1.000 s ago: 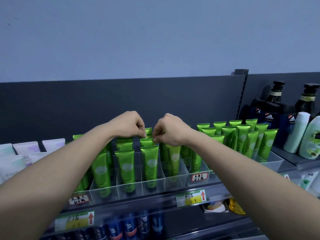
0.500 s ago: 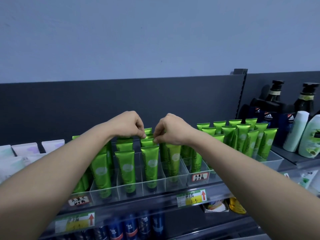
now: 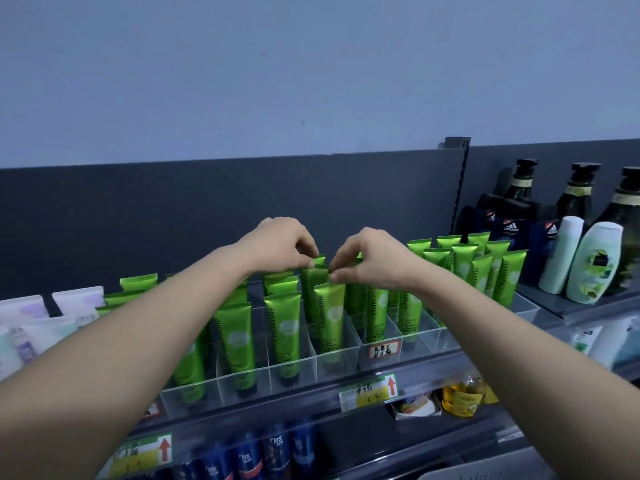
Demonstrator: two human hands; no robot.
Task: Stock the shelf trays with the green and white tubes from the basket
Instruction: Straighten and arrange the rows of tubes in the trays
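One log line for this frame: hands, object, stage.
left hand: pinching tube top | right hand: pinching tube top | green tubes: upright in clear tray | stage: seating

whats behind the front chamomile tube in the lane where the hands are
Behind the front Chamomile tube stand more green tubes in the same clear tray. The left hand and right hand pinch their tops, hiding how many.

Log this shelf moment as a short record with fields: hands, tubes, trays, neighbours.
left hand: pinching the top edge of a green tube in the back rows
right hand: pinching a tube top beside it, fingertips close to the left hand's
green tubes: upright, caps down, printed Chamomile
clear trays: divided lanes, mostly filled
white tubes: far left of shelf
pump bottles: dark, at right
basket: not identifiable
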